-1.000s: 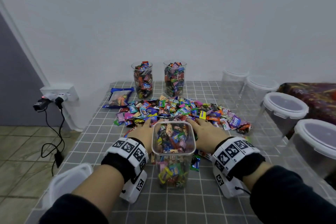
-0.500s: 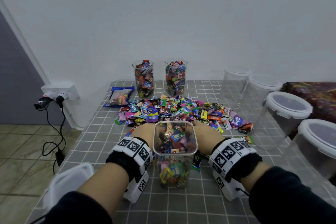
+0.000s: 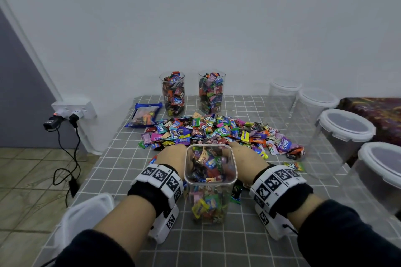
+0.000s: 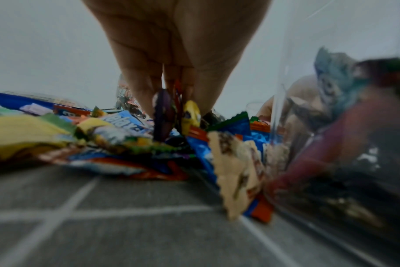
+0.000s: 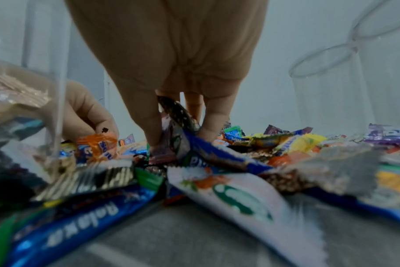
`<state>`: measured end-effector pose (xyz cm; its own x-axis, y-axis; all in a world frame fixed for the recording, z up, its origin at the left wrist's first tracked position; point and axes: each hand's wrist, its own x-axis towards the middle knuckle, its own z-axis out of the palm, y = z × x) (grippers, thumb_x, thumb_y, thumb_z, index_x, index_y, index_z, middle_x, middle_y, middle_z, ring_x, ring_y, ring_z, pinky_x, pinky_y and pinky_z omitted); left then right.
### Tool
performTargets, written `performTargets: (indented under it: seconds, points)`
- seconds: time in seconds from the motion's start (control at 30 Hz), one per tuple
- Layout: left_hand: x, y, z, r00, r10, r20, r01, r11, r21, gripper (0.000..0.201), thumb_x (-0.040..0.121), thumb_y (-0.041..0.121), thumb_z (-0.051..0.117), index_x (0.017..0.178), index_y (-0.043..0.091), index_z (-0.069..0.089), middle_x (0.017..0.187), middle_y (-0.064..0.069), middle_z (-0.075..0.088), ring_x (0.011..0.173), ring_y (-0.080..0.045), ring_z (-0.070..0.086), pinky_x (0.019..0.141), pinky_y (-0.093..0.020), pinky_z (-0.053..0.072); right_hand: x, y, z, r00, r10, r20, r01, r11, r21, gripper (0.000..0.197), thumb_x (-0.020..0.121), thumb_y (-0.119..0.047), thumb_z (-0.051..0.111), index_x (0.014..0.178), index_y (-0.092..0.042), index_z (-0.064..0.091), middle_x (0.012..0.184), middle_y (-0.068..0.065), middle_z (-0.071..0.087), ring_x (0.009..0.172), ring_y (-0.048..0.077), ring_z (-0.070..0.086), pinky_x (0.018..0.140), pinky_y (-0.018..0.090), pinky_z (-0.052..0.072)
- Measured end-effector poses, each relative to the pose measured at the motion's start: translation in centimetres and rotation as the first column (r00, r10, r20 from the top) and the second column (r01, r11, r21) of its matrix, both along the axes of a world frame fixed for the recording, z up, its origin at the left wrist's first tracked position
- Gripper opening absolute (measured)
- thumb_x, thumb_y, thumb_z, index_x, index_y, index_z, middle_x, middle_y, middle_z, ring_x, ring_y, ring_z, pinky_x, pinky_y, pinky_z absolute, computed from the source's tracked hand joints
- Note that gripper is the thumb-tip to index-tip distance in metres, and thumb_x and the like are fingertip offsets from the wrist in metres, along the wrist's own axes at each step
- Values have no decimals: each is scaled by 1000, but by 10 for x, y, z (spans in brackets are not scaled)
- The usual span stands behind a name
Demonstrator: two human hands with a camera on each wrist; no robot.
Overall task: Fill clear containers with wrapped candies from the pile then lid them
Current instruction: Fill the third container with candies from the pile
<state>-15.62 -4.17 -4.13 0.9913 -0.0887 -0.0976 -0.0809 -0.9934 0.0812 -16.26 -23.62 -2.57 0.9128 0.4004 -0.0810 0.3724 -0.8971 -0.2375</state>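
Done: two jars behind pile full, unlidded.
Now: tub before pile nearly full.
Hands: left hand, right hand each pinching candies.
Left: lids.

You've got glossy crinkled foil-look candy wrappers; container is clear smooth plastic; lids look translucent matt plastic; tablecloth is matt grey grid-print cloth.

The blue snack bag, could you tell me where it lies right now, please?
In the head view the blue snack bag lies flat at the table's far left, left of the candy pile and beside the left candy-filled tumbler.
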Motion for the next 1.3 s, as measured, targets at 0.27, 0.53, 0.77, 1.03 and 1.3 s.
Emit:
performTargets:
  seconds: [0.27, 0.53, 0.77, 1.03, 1.3]
  points:
    - [-10, -1, 5, 988, -16, 153, 20, 1000, -23, 18, 91, 20, 46, 94, 9, 60, 102, -9, 61, 96, -30, 58, 70, -31, 38, -2, -7, 5, 997, -14, 74, 7, 996, 94, 22, 94, -27, 51, 100, -9, 62, 93, -2, 41, 90, 19, 49, 73, 26, 35]
    - [-20, -3, 14, 966, -52, 252, 58, 998, -19, 22, 93, 20, 44, 92, 9, 63, 106, -7, 56, 97, -28, 57, 69, -30, 34, -5, -10, 7, 978, -72, 194, 28, 974, 223, 20, 95, -23, 51, 101, -8, 63, 99, 5, 57, 94, 22, 54, 78, 31, 43]
    - [-19, -4, 12, 967, -56, 249, 84, 991, -103, 20, 93, 22, 47, 92, 13, 65, 105, -3, 55, 98, -25, 57, 77, -32, 44, -14, -14, 26, 964, -156, 214, 80, 942, 326, 18, 95, -17, 49, 88, -3, 58, 88, 7, 55, 81, 19, 45, 67, 31, 28]
    - [-20, -4, 13, 965, -43, 258, 76, 990, -120, 21, 93, 22, 46, 97, 12, 65, 108, -4, 56, 99, -25, 57, 79, -32, 46, -33, -13, 79, 946, -173, 274, 3, 850, 527, 12, 89, -17, 62, 80, -17, 54, 74, -12, 46, 71, 10, 42, 60, 25, 28]
    - [-20, -6, 14, 972, -23, 232, 52, 992, -119, 23, 94, 22, 45, 102, 12, 65, 110, -5, 56, 102, -26, 57, 79, -34, 45, -66, 4, 102, 956, 10, 292, -174, 822, 542, 4, 86, -16, 65, 87, -13, 63, 78, -8, 54, 70, 4, 46, 65, 11, 35]
